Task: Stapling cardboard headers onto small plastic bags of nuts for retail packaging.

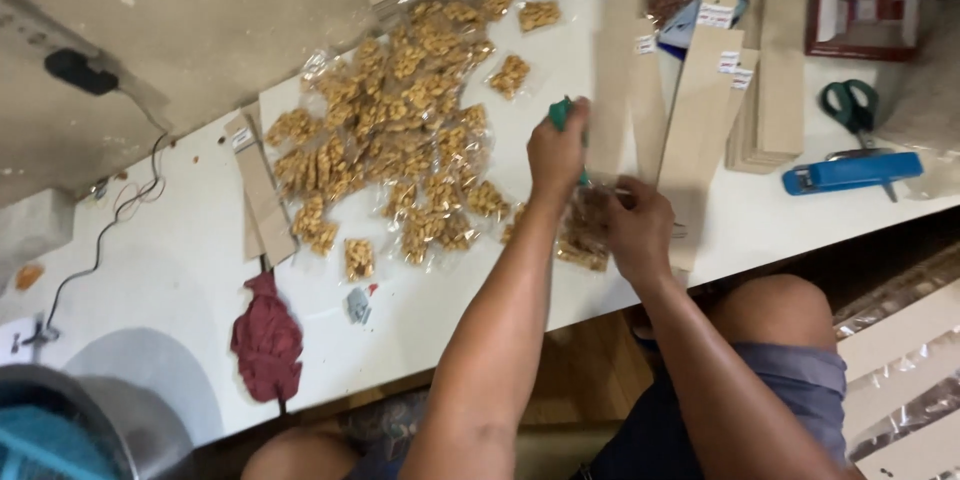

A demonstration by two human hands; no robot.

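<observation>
My left hand (pixel 556 152) is closed around a small green tool (pixel 562 114) held upright over the white table (pixel 180 270). Just to its right, my right hand (pixel 636 228) grips a clear packet of golden-brown snack pieces (pixel 583 236) and presses it down near the table's front edge. A large heap of the same small clear snack packets (pixel 400 140) lies to the left of both hands. Long tan cardboard strips (pixel 700 120) lie just beyond my hands.
A blue stapler (pixel 850 173) and green-handled scissors (pixel 850 105) rest at the right. A stack of tan strips (pixel 775 70) stands behind them. A red cloth (pixel 267 340) hangs off the front edge at left. A black cable (pixel 100 240) runs across the left side.
</observation>
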